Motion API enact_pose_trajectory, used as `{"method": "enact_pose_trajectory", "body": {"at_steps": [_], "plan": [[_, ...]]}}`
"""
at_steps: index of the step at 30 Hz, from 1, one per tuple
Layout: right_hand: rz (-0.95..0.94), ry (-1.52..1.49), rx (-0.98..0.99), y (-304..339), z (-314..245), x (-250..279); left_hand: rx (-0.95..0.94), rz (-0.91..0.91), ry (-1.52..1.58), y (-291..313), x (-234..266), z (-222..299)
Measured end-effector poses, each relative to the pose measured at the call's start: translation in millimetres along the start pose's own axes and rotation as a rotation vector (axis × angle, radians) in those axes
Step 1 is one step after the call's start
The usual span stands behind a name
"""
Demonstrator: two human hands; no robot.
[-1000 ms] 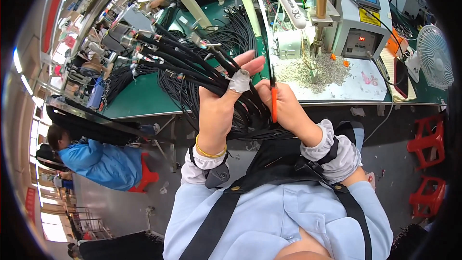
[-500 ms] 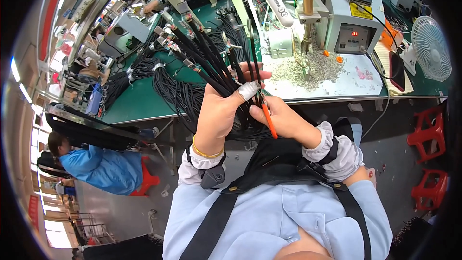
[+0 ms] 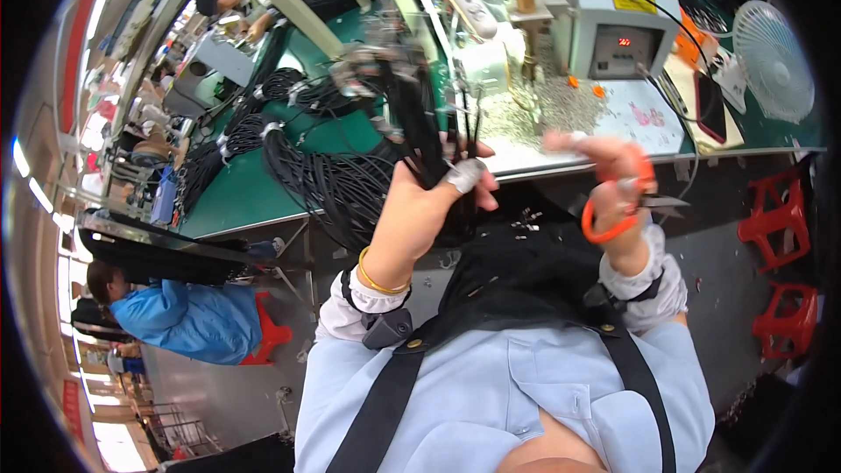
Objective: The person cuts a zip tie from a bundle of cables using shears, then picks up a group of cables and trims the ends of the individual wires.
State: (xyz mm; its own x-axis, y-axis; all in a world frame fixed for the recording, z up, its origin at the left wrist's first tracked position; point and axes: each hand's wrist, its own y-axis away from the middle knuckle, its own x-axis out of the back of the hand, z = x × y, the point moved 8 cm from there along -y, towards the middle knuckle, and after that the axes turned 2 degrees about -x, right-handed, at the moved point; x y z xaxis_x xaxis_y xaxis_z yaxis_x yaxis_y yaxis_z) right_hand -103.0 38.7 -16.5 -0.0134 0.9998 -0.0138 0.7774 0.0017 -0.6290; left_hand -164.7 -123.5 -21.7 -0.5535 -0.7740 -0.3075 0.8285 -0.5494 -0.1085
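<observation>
My left hand (image 3: 425,197), its thumb wrapped in white tape, grips a bundle of black cables (image 3: 412,114). The cables stand up from the fist, and their metal-tipped ends are smeared by motion. Off to the right and apart from the bundle, my right hand (image 3: 618,188) holds scissors with orange handles (image 3: 604,226). Their metal blades point right, away from the cables. Motion blurs the right hand's fingers, and some of them look stretched out. A heap of more black cables (image 3: 324,175) lies on the green table just left of my left hand.
A bench machine (image 3: 526,26) stands ahead, with small metal bits scattered on its white base (image 3: 644,123). Right of it are a grey control box (image 3: 618,44), a phone (image 3: 710,109) and a fan (image 3: 775,61). Red stools (image 3: 780,228) stand at right. A person in blue (image 3: 188,311) sits at left.
My right hand with the scissors has moved away from the cables to the right, and the scissors have turned. The left hand keeps hold of the bundle, whose upper ends have swung.
</observation>
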Motion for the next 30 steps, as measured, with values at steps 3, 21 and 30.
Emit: {"method": "enact_pose_trajectory", "body": {"at_steps": [3,21,30], "plan": [[0.076,0.189,0.349,-32.0,-65.6,15.4,0.086,-0.020,-0.359,-3.4,-22.7,-22.0],[-0.463,0.657,0.147,-13.1,-26.2,-6.2,0.165,-0.071,-0.218,-6.6,-61.3,-61.5],[-0.784,0.736,0.208,0.0,-3.2,-44.4,0.263,-0.012,-0.105,-7.7,-48.0,-81.8]]}}
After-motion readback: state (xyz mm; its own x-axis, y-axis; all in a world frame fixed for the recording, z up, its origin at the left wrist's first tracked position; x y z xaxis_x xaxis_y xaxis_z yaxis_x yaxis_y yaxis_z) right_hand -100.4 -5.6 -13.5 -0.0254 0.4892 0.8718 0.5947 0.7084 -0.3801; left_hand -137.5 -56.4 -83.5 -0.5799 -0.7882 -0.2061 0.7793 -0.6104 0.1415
